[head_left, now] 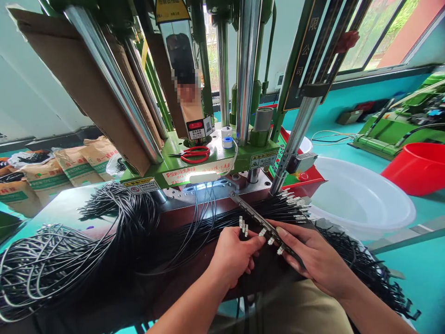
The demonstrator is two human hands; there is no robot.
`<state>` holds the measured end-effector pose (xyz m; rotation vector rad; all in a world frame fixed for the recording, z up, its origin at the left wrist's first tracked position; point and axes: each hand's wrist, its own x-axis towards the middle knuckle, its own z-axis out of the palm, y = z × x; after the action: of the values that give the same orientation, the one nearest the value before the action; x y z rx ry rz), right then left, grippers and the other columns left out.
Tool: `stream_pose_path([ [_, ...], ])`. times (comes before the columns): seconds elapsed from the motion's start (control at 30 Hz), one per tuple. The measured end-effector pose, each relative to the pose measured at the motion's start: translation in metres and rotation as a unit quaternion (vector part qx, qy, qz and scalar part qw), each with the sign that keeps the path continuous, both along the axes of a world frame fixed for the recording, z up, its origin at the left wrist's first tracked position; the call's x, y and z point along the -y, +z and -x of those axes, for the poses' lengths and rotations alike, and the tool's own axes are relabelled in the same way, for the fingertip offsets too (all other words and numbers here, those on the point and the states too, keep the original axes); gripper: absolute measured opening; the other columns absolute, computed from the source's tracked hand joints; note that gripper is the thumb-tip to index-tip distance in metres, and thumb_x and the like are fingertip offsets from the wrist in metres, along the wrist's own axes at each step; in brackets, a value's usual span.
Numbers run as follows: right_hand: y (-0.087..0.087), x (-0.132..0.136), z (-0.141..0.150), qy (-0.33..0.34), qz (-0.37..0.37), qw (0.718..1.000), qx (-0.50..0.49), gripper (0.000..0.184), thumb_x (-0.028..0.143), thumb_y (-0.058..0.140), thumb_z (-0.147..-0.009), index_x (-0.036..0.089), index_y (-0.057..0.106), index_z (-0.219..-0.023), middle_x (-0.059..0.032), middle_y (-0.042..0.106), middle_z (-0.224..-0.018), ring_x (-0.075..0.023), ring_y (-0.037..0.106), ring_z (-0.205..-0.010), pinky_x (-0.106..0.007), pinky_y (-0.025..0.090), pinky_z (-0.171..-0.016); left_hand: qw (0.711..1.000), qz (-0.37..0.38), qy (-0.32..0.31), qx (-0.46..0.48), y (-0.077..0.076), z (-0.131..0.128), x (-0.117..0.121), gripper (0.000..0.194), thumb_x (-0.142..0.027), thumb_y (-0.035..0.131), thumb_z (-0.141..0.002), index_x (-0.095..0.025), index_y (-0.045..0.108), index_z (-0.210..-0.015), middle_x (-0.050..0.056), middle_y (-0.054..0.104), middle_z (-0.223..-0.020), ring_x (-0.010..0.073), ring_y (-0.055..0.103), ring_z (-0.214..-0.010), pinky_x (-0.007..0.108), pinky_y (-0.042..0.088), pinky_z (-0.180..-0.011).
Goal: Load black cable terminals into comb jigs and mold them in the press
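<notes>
My left hand [232,257] is closed around a small bunch of black cables whose silver connector tips [243,226] stick up above the fingers. My right hand [313,260] grips a long dark metal fixture bar [253,215] that carries several silver connectors along it. The bar runs from my right palm up and left toward the machine. Both hands sit just in front of a heap of black cables [194,232] lying across the machine's front.
A green vertical moulding machine [215,157] with chrome columns stands right ahead; red scissors [194,154] lie on its base. Coiled black cables [52,264] fill the left. A white basin [361,199] and red tub [417,167] sit to the right. Paper sacks [69,167] are stacked far left.
</notes>
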<state>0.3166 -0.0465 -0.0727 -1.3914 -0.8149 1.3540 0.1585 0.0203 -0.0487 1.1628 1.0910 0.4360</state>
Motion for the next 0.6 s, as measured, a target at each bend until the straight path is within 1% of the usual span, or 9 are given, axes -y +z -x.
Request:
stream_pose_path([
  [0.1, 0.001, 0.0, 0.001, 0.005, -0.008, 1.0, 0.019, 0.055, 0.053, 0.058, -0.082, 0.022, 0.055, -0.129, 0.0017, 0.049, -0.061, -0.006, 0.035, -0.044, -0.018, 0.019, -0.037, 1.0, -0.001, 0.006, 0.005, 0.0, -0.001, 0.0, 0.025, -0.038, 0.067, -0.071, -0.015, 0.059, -0.073, -0.003, 0.051, -0.054, 0.0049, 0.038, -0.034, 0.017, 0.028, -0.031],
  [0.27, 0.005, 0.001, 0.004, 0.029, -0.04, 0.997, 0.06, 0.055, 0.052, 0.055, -0.085, 0.019, 0.054, -0.129, 0.0021, 0.047, -0.059, -0.0053, 0.035, -0.042, -0.017, 0.021, -0.036, 1.0, -0.013, 0.018, 0.006, -0.005, -0.005, -0.001, 0.02, -0.032, 0.065, -0.072, -0.015, 0.055, -0.071, -0.004, 0.049, -0.051, 0.0057, 0.038, -0.034, 0.017, 0.027, -0.03],
  [0.37, 0.006, 0.001, 0.003, 0.018, -0.021, 0.999, 0.031, 0.054, 0.051, 0.057, -0.084, 0.021, 0.055, -0.128, 0.0035, 0.044, -0.057, -0.0049, 0.034, -0.043, -0.016, 0.02, -0.036, 1.0, -0.019, 0.013, 0.015, -0.005, -0.002, -0.001, 0.02, -0.033, 0.064, -0.073, -0.014, 0.058, -0.073, -0.002, 0.051, -0.054, 0.0066, 0.041, -0.037, 0.018, 0.031, -0.033],
  [0.4, 0.006, 0.002, 0.002, 0.006, -0.009, 1.0, 0.013, 0.053, 0.05, 0.059, -0.083, 0.023, 0.055, -0.128, 0.0038, 0.043, -0.057, -0.0047, 0.034, -0.043, -0.015, 0.019, -0.036, 0.999, -0.028, 0.023, 0.019, -0.004, 0.0, 0.0, 0.022, -0.034, 0.065, -0.073, -0.013, 0.06, -0.074, -0.001, 0.052, -0.056, 0.0068, 0.044, -0.04, 0.018, 0.034, -0.036],
  [0.47, 0.008, 0.002, -0.001, -0.016, 0.009, 1.0, -0.019, 0.054, 0.05, 0.063, -0.08, 0.024, 0.056, -0.127, 0.004, 0.042, -0.057, -0.0044, 0.033, -0.043, -0.014, 0.016, -0.034, 0.996, -0.042, 0.068, 0.043, 0.0, 0.007, 0.0, 0.025, -0.035, 0.068, -0.073, -0.011, 0.063, -0.077, 0.0, 0.054, -0.059, 0.0069, 0.048, -0.047, 0.018, 0.039, -0.044],
  [0.53, 0.01, 0.004, -0.003, -0.026, 0.018, 0.999, -0.036, 0.058, 0.05, 0.066, -0.077, 0.023, 0.056, -0.127, 0.0043, 0.041, -0.057, -0.0043, 0.032, -0.042, -0.013, 0.013, -0.032, 0.99, -0.012, 0.091, 0.107, 0.004, 0.017, 0.002, 0.028, -0.033, 0.071, -0.071, -0.01, 0.063, -0.085, 0.001, 0.055, -0.063, 0.0068, 0.05, -0.053, 0.018, 0.042, -0.052],
  [0.6, 0.011, 0.005, -0.005, -0.032, 0.02, 0.998, -0.044, 0.06, 0.05, 0.068, -0.075, 0.022, 0.056, -0.126, 0.0034, 0.044, -0.059, -0.0038, 0.031, -0.041, -0.013, 0.013, -0.031, 0.978, 0.058, 0.076, 0.184, 0.007, 0.027, 0.003, 0.029, -0.027, 0.072, -0.072, -0.01, 0.061, -0.093, 0.001, 0.057, -0.068, 0.008, 0.054, -0.06, 0.02, 0.044, -0.059],
])
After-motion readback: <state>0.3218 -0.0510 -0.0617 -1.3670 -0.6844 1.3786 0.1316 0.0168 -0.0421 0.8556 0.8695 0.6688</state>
